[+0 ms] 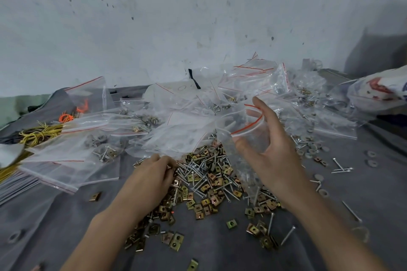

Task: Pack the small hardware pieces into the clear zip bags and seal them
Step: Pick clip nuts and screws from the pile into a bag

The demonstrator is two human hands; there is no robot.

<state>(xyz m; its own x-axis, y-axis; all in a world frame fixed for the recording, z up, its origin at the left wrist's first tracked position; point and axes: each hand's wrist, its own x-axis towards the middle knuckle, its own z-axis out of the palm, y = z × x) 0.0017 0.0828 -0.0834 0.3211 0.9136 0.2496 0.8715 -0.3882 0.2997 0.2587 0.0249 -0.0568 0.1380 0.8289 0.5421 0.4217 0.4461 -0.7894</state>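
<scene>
The fingers (267, 116) of the right hand (273, 156) are spread inside the mouth of a clear zip bag (251, 131), with the thumb under its red-striped lip, so that the bag is held open above the heap. The fingers of the left hand (149, 174) are curled into the edge of the hardware pile (209, 178) of screws and square brass-coloured clips; whether pieces are already pinched cannot be told. The filling step is judged to be in hand. Next, a small count must be lifted and dropped through the held mouth, and the strip then pressed shut. Filled bags (103, 152) lie to the left on the grey cloth (220, 248). Faint handwriting on a rear bag (182, 88) cannot be read.
</scene>
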